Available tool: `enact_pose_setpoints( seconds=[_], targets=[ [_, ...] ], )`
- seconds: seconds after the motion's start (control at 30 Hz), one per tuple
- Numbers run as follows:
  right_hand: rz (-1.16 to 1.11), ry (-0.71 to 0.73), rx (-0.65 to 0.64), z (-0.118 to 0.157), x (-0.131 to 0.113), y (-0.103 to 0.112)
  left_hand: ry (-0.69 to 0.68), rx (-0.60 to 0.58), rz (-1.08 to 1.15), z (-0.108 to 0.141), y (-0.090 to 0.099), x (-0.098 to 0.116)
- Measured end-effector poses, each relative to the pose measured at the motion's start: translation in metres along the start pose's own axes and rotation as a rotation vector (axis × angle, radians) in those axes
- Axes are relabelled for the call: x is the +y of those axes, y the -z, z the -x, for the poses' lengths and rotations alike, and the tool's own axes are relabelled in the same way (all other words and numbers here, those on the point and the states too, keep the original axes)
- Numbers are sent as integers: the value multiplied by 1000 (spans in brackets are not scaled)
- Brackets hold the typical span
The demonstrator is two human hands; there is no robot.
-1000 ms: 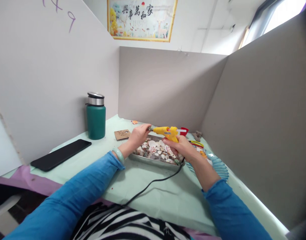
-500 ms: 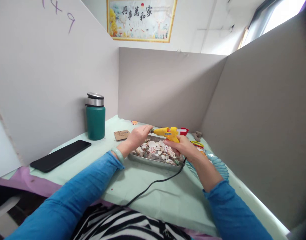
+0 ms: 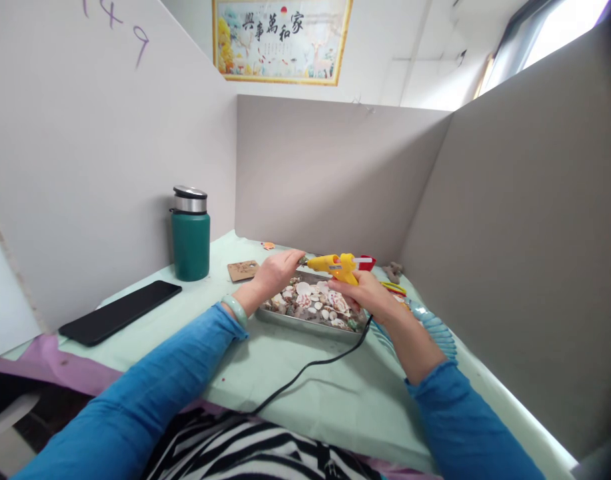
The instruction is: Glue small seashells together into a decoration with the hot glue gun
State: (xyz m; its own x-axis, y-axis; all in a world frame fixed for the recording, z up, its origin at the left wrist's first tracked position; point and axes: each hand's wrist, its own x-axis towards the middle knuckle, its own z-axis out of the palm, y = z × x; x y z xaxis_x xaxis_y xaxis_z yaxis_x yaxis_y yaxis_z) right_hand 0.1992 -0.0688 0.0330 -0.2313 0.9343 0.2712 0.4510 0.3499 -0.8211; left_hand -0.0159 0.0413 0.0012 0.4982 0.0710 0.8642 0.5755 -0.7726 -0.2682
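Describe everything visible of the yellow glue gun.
The yellow, plastic-looking glue gun is held roughly level in the right hand, above the metal tray of pale shells. Its front points left at a small greenish piece in the left hand; contact is unclear. A whitish glue stick juts from its rear, an orange light glows on its side, and a black cord hangs below.

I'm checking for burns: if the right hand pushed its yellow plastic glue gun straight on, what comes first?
Probably the small greenish piece held in the left hand; depth leaves any present contact unclear.
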Motion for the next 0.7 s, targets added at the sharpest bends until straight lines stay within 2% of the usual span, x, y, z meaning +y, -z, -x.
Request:
enact_pose_setpoints(
  seconds=[0.27, 0.47, 0.7],
  targets=[
    [9, 11, 10, 1, -3, 1, 37, 14, 36, -1, 0, 0],
    [3, 19, 8, 1, -3, -1, 113, 30, 85, -3, 1, 4],
    [-1, 17, -5, 2, -4, 0, 103, 27, 77, -4, 1, 5]
  ],
)
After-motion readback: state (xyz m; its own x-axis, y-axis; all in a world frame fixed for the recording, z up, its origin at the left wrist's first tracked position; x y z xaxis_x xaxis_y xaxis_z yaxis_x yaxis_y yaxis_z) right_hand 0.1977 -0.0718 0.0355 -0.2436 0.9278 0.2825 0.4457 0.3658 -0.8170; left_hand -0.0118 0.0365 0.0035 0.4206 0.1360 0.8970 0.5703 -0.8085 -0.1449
